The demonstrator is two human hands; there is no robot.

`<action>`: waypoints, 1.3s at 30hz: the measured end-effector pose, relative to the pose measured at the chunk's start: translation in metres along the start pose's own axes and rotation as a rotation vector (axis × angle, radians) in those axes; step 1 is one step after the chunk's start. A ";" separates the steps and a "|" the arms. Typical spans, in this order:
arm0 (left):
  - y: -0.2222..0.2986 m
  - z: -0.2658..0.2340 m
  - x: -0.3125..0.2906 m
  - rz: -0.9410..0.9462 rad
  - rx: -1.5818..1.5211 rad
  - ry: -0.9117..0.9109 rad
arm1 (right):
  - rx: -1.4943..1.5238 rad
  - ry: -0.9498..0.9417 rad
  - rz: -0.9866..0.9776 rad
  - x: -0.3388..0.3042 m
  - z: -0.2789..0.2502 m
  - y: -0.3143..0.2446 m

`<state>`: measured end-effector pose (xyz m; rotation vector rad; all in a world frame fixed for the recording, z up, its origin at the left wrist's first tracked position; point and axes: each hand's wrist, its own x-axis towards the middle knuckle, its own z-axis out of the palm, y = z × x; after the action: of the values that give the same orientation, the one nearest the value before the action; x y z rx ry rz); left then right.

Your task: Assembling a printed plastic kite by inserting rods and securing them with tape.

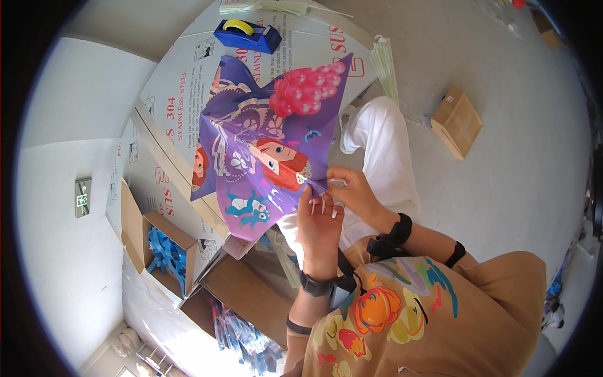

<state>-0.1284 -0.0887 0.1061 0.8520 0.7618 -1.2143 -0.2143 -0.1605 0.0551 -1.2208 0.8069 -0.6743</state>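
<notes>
A purple kite (251,147) with a glossy printed skin lies across the table and reaches over its near edge toward me. It shows a red-haired cartoon figure, pink balloons and a small blue-green creature. My left hand (319,217) holds the kite's near corner, its thumb and fingertips closed on the edge. Just to the right, my right hand (355,193) pinches the same corner between thumb and forefinger. Whether a small part sits between the fingers I cannot make out.
Beyond the kite stand a blue tape dispenser (247,36) with yellow tape and a bundle of pale sticks (267,7); more sticks (384,66) are at the table's right edge. Blue strips fill a carton (169,254) at left. Another carton (245,292) holds plastic packets. A cardboard box (456,122) sits on the floor.
</notes>
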 end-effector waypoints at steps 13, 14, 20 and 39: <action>-0.003 0.002 -0.005 -0.025 -0.096 0.044 | -0.394 -0.031 -0.247 0.004 -0.008 -0.019; -0.004 0.001 -0.005 -0.019 -0.095 0.048 | -0.408 -0.028 -0.245 0.004 -0.008 -0.019; -0.003 -0.004 -0.004 -0.003 -0.107 0.035 | -0.486 0.029 -0.299 0.008 -0.014 -0.020; 0.019 -0.017 0.005 0.096 0.142 -0.110 | -1.070 -0.037 -0.608 0.009 -0.049 -0.004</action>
<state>-0.1100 -0.0742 0.0965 0.9192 0.5447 -1.2300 -0.2502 -0.1949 0.0508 -2.5060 0.7738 -0.7039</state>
